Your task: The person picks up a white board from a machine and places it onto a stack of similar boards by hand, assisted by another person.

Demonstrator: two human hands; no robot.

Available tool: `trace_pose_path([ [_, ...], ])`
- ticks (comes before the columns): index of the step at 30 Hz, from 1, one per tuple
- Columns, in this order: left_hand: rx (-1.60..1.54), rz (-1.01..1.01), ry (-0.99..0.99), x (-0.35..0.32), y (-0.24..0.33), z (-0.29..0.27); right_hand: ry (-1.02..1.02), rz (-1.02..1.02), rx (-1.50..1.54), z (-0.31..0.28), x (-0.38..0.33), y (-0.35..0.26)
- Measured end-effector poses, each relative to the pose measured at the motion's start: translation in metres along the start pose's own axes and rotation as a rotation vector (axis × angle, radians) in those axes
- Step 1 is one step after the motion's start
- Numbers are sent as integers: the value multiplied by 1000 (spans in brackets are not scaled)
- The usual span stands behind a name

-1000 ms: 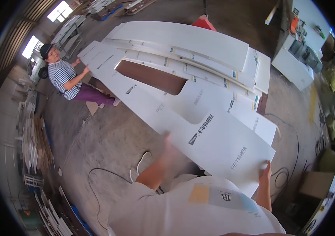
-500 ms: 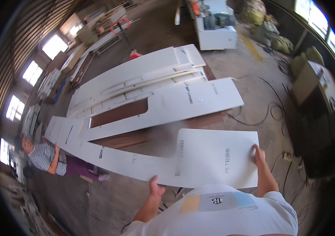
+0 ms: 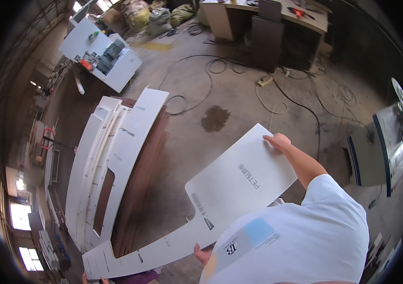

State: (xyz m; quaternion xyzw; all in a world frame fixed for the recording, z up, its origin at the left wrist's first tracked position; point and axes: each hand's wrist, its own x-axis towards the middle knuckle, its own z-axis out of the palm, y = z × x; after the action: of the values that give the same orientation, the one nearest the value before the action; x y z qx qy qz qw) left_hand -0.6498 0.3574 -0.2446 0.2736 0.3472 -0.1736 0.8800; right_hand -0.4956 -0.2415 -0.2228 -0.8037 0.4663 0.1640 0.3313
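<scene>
In the head view, we have turned since half a second ago: the stack of white panels (image 3: 116,161) now lies at our left, and the long white cut panel (image 3: 220,194) we carry is off it, over the concrete floor (image 3: 258,61). Our right hand (image 3: 278,141) clamps its far edge, arm outstretched; our left hand (image 3: 203,253) grips its near edge by our white shirt (image 3: 305,236).

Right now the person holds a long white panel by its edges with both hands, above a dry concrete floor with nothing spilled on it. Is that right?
Not quite. The head view shows a dark stain on the concrete floor. The rest holds: left hand and right hand grip the long white panel by its edges.
</scene>
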Motion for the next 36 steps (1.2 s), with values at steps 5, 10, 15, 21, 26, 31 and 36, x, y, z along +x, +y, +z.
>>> trace_pose_path([
  [5, 30, 122, -8, -45, -55, -84, 18, 15, 96, -5, -76, 141],
  [10, 78, 71, 159, -128, -90, -120, 21, 103, 197, -15, -173, 274],
  [15, 23, -86, -9, -204, -111, -178, 1, 221, 278, -35, -264, 363],
  [21, 188, -110, 115, -242, -142, -183, 39, 194, 309, -53, -307, 458],
  [26, 283, -158, -25, -267, -212, -209, 24, 193, 424, -93, -319, 577],
  [31, 392, -216, -196, -299, -287, -246, -82, -3, 535, -157, -318, 711],
  [36, 591, 269, -150, -382, -439, -163, -107, -67, 416, -260, -369, 849],
])
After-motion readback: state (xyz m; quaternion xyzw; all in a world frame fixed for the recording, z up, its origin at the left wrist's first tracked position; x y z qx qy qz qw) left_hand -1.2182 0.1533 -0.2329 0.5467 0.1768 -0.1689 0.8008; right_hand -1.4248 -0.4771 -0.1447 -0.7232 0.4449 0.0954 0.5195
